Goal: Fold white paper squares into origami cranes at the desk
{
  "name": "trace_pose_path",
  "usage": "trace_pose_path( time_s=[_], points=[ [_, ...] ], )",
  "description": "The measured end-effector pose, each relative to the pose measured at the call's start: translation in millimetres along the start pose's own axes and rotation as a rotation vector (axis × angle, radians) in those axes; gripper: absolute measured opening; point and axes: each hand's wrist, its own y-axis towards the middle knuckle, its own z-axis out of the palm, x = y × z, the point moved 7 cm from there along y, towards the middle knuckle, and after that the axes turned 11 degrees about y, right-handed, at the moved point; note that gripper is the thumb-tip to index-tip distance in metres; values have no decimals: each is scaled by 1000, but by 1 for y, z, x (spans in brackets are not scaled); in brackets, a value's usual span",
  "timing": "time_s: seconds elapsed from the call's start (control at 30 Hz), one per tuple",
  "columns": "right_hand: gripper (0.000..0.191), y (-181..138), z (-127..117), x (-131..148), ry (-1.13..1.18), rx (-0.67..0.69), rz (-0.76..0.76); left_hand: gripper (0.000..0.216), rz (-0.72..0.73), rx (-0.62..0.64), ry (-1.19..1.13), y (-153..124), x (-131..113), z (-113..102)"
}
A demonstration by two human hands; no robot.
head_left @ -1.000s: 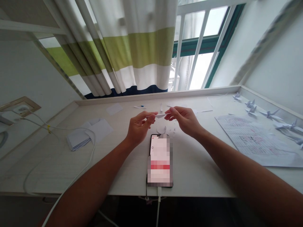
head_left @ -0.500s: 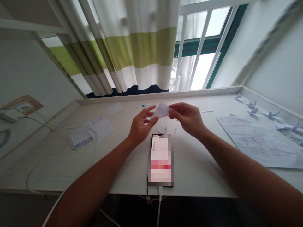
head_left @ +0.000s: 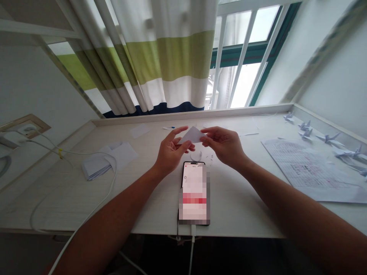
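Evidently a paper-folding step is in hand: above the desk [head_left: 235, 214], between its front and far edges, a folded paper [head_left: 193, 135] hangs between two pinches — right hand [head_left: 228, 145] closed on its right corner, left hand [head_left: 169, 153] gripping lower left, index finger raised. Any further crease calls for aligned edges — and steady corners.

Left forearm [head_left: 114, 212] and right forearm [head_left: 289, 202]: bare, widening from narrow wrists [head_left: 159, 170] toward the elbow end. Left hand [head_left: 169, 152] and right hand [head_left: 228, 144]: bare, slim fingers [head_left: 178, 131]. Fine skin detail too blurred to read.
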Motion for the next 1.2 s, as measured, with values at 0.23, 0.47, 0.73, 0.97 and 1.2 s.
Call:
trace_pose_path(
  time_s=[0.23,0.47,0.73,0.97,1.2],
  points=[
    [24,-1,3,2,-209,65,-52,51,-54,23,-2,0,7,4],
    [13,-2,7,14,-177,101,-161,38,-137,40,-90,0,12,5],
    [29,-1,4,12,-99,51,-103,25,-129,39,-34,5,8,2],
    [52,1,6,-12,250,71,182,37,-167,15,-199,7,16,5],
    [69,-3,15,-17,369,116,335,46,-196,-96,-215,7,17,-1]
  ],
)
